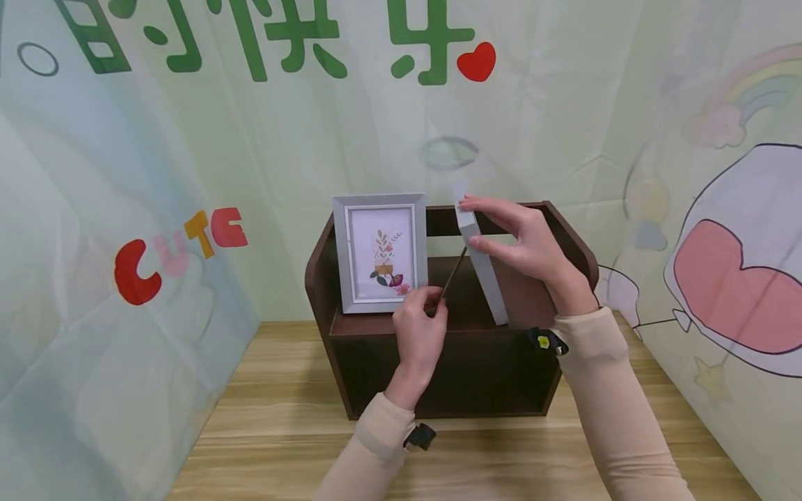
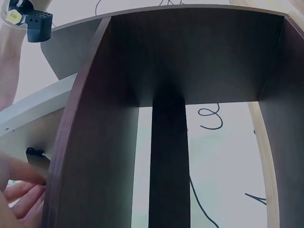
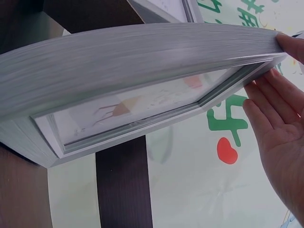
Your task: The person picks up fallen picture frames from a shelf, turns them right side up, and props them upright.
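In the head view my right hand (image 1: 529, 240) grips the upper part of a grey-white picture frame (image 1: 489, 278), thumb on one side and fingers on the other. The frame is seen nearly edge-on and leans above the right half of a dark brown shelf (image 1: 441, 379). My left hand (image 1: 421, 332) pinches the thin dark stand leg (image 1: 455, 270) behind that frame. The left wrist view shows the leg's black hinge (image 2: 34, 152) beside my left fingers (image 2: 21, 170). In the right wrist view, glass and a faint print show inside the frame (image 3: 133, 52).
A second grey-white picture frame (image 1: 342, 254) with a flower print stands upright on the shelf's upper left. The shelf sits on a wood-grain table (image 1: 269, 417). A printed cloth backdrop (image 1: 282, 153) hangs behind and at both sides.
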The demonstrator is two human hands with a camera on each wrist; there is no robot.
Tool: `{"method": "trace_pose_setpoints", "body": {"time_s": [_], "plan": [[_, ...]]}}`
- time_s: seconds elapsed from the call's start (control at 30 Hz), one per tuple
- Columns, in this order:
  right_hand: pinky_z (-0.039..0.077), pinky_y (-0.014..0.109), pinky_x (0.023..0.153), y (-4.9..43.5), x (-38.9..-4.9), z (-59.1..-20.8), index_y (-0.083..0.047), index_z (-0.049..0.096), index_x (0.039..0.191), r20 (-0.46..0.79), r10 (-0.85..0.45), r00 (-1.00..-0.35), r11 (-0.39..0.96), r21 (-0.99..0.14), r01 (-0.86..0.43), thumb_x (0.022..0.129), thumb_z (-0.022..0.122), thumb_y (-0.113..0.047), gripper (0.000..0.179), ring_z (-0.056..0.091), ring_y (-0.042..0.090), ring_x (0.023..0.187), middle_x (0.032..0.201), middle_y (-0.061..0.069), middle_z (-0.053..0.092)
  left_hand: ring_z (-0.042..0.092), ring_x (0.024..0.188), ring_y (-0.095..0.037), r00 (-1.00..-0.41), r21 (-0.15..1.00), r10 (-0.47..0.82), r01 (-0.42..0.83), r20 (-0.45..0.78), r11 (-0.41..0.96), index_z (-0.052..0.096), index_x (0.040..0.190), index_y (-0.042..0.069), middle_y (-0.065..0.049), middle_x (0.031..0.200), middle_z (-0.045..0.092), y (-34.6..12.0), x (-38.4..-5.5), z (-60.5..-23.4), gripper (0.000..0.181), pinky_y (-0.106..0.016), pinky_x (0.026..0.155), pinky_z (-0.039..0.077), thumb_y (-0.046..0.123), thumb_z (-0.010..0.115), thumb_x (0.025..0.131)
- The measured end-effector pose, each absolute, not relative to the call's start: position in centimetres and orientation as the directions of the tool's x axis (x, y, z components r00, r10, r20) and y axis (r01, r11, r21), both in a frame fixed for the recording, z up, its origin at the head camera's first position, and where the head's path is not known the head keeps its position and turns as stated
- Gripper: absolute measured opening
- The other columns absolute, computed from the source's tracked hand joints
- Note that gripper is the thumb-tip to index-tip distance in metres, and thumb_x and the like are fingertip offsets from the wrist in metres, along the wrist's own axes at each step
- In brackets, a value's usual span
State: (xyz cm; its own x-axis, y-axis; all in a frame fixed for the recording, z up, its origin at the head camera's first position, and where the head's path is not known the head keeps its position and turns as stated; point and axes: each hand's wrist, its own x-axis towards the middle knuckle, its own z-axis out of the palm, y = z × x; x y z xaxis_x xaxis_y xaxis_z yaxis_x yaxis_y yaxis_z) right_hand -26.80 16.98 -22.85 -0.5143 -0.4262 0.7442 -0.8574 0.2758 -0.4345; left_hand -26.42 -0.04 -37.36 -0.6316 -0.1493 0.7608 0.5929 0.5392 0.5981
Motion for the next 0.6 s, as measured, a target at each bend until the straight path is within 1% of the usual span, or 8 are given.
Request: {"method": "trace_pose_setpoints", "body": {"time_s": [0.23,0.6], "plan": [[0.038,0.027,0.107,16.99,-26.89,-22.94,0.008,0.058,0.122,0.75,-0.426,-0.506,0.267,-0.431,-0.862,0.079,0.069,0.008,0.044,0.05,0.035,0.125,0.129,0.023,0.057,0.065,0.075,-0.018,-0.625,0.586,-0.144,0.591,0.768,0.554,0.07,0.087,0.003,-0.008,0.083,0.068,-0.02,-26.37,-37.19,0.008,-0.03,0.071,0.057,0.001,0.073,0.08],[0.039,0.025,0.107,17.04,-27.17,-23.21,0.008,0.058,0.121,0.758,-0.421,-0.498,0.237,-0.438,-0.867,0.078,0.07,0.009,0.045,0.049,0.035,0.126,0.128,0.023,0.058,0.065,0.076,-0.019,-0.639,0.598,-0.137,0.592,0.757,0.54,0.07,0.089,0.002,-0.008,0.085,0.068,-0.13,-26.33,-37.26,0.009,-0.03,0.072,0.057,0.0,0.072,0.08]]}}
